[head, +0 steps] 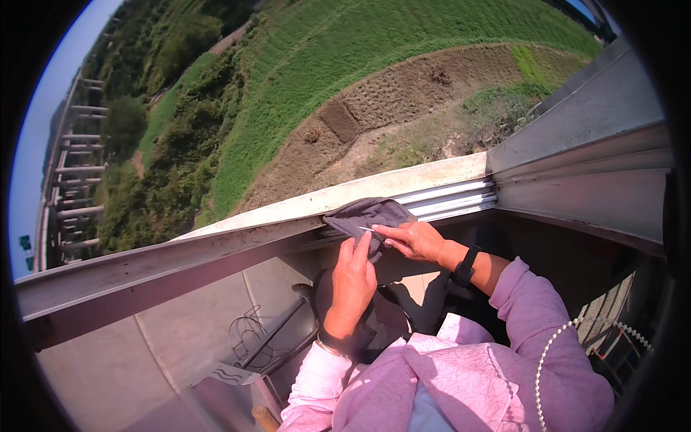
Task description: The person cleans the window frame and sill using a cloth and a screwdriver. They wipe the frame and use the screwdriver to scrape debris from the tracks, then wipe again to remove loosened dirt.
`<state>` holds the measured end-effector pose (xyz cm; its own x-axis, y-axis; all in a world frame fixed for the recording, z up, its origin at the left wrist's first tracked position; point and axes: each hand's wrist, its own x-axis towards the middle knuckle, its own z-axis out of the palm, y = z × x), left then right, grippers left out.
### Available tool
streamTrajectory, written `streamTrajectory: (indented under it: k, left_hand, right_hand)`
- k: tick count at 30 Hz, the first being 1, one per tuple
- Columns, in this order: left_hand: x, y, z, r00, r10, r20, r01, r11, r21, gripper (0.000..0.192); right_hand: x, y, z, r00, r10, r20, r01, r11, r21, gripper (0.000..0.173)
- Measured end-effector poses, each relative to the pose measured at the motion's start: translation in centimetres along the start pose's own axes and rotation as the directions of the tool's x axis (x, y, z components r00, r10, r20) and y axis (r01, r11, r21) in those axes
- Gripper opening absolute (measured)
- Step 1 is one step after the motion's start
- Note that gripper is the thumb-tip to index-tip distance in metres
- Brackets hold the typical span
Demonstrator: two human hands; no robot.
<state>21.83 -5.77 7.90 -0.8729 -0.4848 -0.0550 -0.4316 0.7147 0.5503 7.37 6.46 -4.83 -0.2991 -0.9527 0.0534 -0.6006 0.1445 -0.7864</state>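
Observation:
A dark grey cloth (359, 213) lies draped over the window sill and its sliding track (453, 198), and part of it hangs down on my side. In front of it, my right hand (418, 241) has a thin white stick (366, 229) at its index fingertip. My left hand (353, 281) is raised just below, its fingertips by the stick and against the cloth's outline. Whether the left fingers grip the stick or the cloth is hidden from this angle. Both wrists wear dark bands.
A pale window frame (583, 140) rises at the right. Outside and far below are green fields (345, 70) and a viaduct (81, 167). Inside, a metal-framed object (270, 337) and a wire coil (251, 332) stand by the tiled wall (189, 308). A bead chain (540, 367) hangs at the right.

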Motion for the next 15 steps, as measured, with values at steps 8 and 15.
streamTrajectory:
  k: [8, 15]
  left_hand:
    - [1.2, 2.7, -12.1, 0.608, 0.429, -0.668, 0.038, 0.825, 0.564, 0.045]
    - [7.0, 3.6, -17.1, 0.284, 0.550, -0.785, 0.296, 0.728, 0.618, 0.065]
  right_hand:
    - [1.2, 1.6, 3.9, 0.975, -0.152, -0.163, 0.177, 0.972, 0.152, 0.051]
    - [2.1, 1.1, 2.3, 0.963, -0.215, -0.162, 0.231, 0.969, 0.089, 0.052]
